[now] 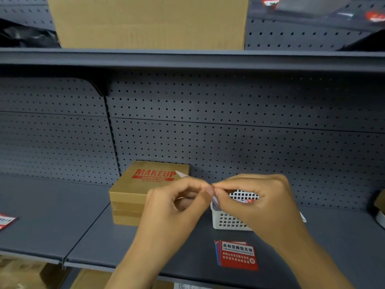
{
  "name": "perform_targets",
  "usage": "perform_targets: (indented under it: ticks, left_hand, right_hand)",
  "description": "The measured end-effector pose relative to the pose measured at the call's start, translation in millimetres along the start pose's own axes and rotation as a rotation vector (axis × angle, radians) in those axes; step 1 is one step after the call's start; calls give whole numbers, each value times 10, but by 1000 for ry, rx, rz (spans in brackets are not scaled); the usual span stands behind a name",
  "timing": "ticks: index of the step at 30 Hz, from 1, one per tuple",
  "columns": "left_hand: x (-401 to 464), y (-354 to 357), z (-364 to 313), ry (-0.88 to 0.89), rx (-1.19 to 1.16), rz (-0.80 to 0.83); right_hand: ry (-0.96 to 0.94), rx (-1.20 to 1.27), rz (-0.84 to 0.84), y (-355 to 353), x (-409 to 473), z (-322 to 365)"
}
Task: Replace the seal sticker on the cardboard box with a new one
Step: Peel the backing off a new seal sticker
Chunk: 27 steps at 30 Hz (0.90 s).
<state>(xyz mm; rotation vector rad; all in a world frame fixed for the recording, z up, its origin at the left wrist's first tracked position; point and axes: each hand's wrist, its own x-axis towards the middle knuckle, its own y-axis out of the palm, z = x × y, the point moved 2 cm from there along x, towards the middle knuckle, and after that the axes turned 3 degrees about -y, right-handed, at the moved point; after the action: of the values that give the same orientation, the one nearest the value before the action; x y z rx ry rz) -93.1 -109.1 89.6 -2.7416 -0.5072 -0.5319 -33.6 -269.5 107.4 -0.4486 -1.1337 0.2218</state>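
Note:
A small brown cardboard box (133,192) printed "MAKEUP" in red sits on the grey shelf (62,222). In front of it, my left hand (177,207) and my right hand (256,203) meet fingertip to fingertip, both pinching a small seal sticker (215,200) with its backing between thumbs and forefingers. A white corner of paper (180,174) pokes up behind my left hand. Most of the sticker is hidden by my fingers. A stack of red seal stickers (237,255) lies flat near the shelf's front edge.
A white perforated plastic basket (226,221) stands right of the box, partly behind my right hand. A loose red label (6,221) lies at the far left. A large cardboard carton (150,21) stands on the upper shelf. Pegboard (250,132) backs the shelf.

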Motion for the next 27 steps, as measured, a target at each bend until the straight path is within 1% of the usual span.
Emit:
perform_targets:
  ticks: [3, 6, 11, 13, 16, 19, 22, 27]
  left_hand:
    - [6, -20, 8, 5, 19, 31]
    - [12, -49, -11, 81, 70, 70]
    - [-11, -89, -57, 348, 342, 81]
    - [-20, -94, -57, 388, 406, 71]
    - [-28, -75, -62, 406, 415, 47]
    - [-6, -62, -26, 366, 354, -10]
    - [41, -86, 66, 232, 244, -65]
    - [137, -121, 260, 17, 86, -79]
  right_hand:
    - [-45, -53, -6, 27, -21, -6]
    - [-3, 4, 4, 30, -34, -4]
    - [286, 250, 54, 25, -65, 44]
    - [369, 274, 61, 34, -59, 56]
    - [495, 310, 38, 63, -41, 78]
    - [558, 301, -41, 80, -22, 82]
    - [665, 337, -166, 27, -8, -28]
    - [762, 317, -224, -136, 3, -232]
